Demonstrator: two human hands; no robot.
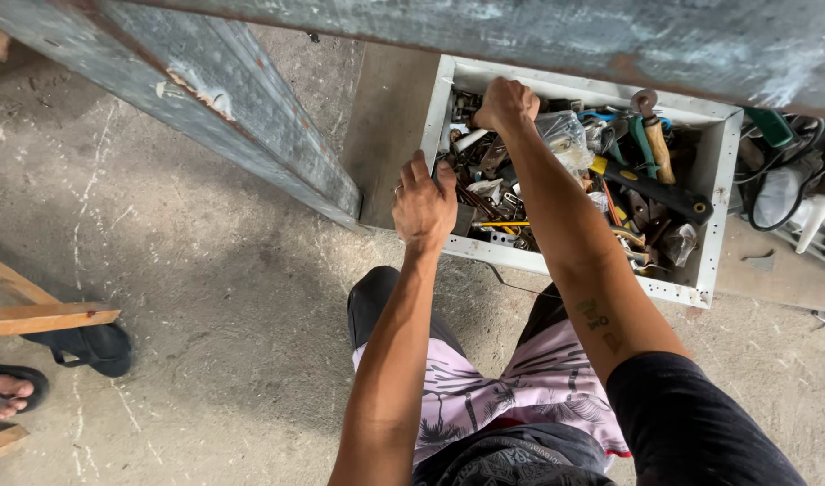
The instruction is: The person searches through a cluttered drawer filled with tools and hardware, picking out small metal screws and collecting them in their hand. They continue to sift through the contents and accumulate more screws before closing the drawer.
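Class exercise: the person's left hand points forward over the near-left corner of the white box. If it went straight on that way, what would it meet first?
Probably the heap of metal tools inside the white box, just beyond the left hand; depth is hard to judge.

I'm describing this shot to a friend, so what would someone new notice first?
First, the white box crammed with tools, on the concrete floor at upper right. Both hands are in it: the left hand at its near left corner, the right hand closed among the tools at the far side. A grey metal beam slants across the upper left.
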